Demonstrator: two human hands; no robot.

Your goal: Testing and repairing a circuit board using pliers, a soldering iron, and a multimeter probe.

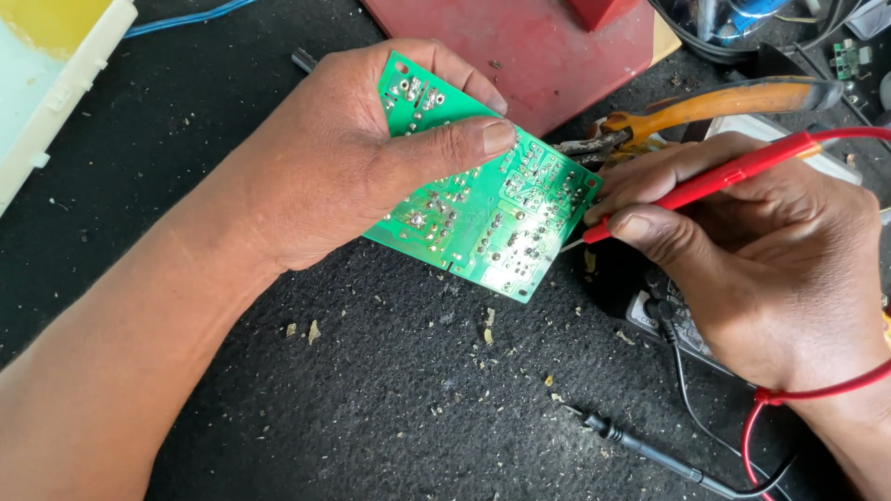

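Observation:
My left hand (343, 158) grips a green circuit board (492, 213), solder side up, thumb pressed across its top face. It is tilted above the black mat. My right hand (761, 250) holds a red test probe (733, 174) like a pen, and its metal tip touches the board's right edge. The probe's red lead (817, 390) loops around my right wrist. A black test probe (640, 445) lies loose on the mat below, nothing touching it.
A black work mat (371, 399) strewn with small debris covers the bench. Orange-handled pliers (705, 107) lie behind the board. A red box (538, 46) sits at the top, a white and yellow casing (46, 74) at the top left, and cables and parts at the top right.

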